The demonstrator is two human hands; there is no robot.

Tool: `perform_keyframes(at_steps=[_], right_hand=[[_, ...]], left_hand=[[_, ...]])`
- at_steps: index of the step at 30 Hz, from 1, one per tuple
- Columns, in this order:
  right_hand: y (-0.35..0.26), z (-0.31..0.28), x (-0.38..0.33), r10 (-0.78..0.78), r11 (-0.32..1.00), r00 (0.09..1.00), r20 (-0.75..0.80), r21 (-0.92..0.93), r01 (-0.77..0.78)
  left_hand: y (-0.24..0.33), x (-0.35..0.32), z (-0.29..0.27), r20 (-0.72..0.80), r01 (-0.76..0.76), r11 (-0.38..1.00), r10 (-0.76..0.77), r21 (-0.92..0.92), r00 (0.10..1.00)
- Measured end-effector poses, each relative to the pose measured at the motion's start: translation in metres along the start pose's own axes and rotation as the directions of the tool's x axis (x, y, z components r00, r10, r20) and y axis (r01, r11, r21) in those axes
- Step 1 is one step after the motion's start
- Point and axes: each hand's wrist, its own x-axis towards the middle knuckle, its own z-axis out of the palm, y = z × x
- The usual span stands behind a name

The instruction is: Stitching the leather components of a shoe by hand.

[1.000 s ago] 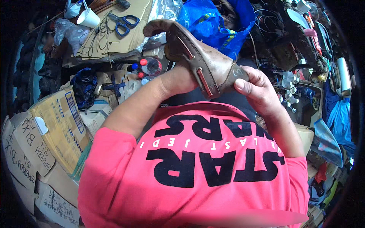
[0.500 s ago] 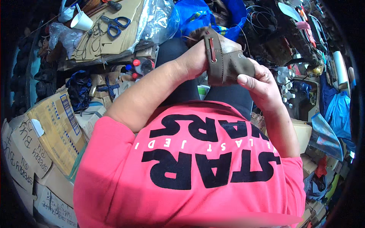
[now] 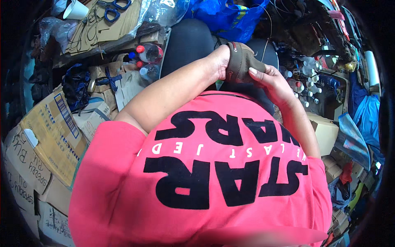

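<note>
Pinching brown shoe upper (image 3: pixel 243 64) in right grip (image 3: pixel 275 82); cannot tell for left grip (image 3: pixel 220 61); wearing black-lettered pink T-shirt (image 3: pixel 222 154) near handwriting-marked cardboard (image 3: pixel 25 162).

you get bright, cool light on your pink shirt (image 3: pixel 205 164), with soft shadows in its folds, glare on the clear plastic (image 3: pixel 168 12) at the top, fisheye bending of the cardboard box (image 3: pixel 53 136) at left, blackened corners, and a blurred pink patch (image 3: pixel 263 236) along the bottom edge.

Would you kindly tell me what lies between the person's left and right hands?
The head view shows a brown shoe upper there, between the left hand and the right hand, touching both.
</note>
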Motion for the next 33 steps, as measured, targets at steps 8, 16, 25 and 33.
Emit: perform_keyframes(at_steps=[8, 16, 25, 33], right_hand=[[0.002, -0.009, 0.013, 0.075, 0.950, 0.977, -0.201, 0.312, -0.008], [-0.016, -0.031, 0.004, 0.010, 0.997, 0.998, -0.057, 0.081, -0.005], [-0.010, -0.026, 0.012, -0.075, 0.934, 0.990, -0.119, -0.357, 0.028], [-0.010, -0.026, 0.029, -0.157, 0.943, 0.986, 0.058, -0.287, 0.167]], left_hand=[[-0.011, -0.034, -0.016, 0.175, -0.215, 0.966, 0.238, -0.142, 0.955], [-0.005, -0.040, 0.003, 0.047, -0.344, 0.905, 0.343, 0.251, 0.938], [0.003, -0.034, -0.015, 0.012, -0.223, 0.967, 0.223, 0.127, 0.975], [0.000, -0.035, -0.009, 0.018, -0.247, 0.956, 0.247, 0.158, 0.969]])
